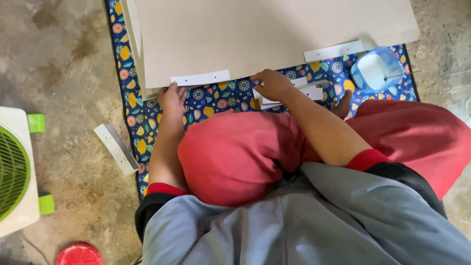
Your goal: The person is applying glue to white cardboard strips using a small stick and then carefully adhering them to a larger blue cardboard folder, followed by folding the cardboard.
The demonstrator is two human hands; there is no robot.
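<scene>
Grey cloth of the person's top fills the near edge of the view, with red trousers (235, 157) bunched over raised knees just beyond it. From between the knees the right hand (273, 84) reaches forward, palm down, fingers curled lightly over a small stack of white card strips (294, 93) lying on the patterned mat (221, 100) — it touches the stack, but whether the fingers pinch a strip I cannot tell. The left hand (171, 98) lies to the left, fingers stretched flat and together, their tips at the near edge of a large beige cardboard sheet (255, 34) and just beside a white strip with small holes (200, 78) that sits on that edge; it holds nothing that I can see.

Farther right along the same near edge lies a second white strip (333, 51), tilted slightly. The cardboard sheet covers most of the far part of the mat, and the edges of more sheets show from under its left side. Right of the stack, a bare foot shows beside the knee, and beyond it stands a pale blue plastic tub (377, 69) with white contents and a thin stick leaning out of it.

Off the mat, on the concrete floor (68, 73) to the left, lies a long white box-like piece (116, 148) — open along one side. At the left edge stands a white fan with a green grille (14, 172), and a red round lid (78, 255) shows at the near left.
</scene>
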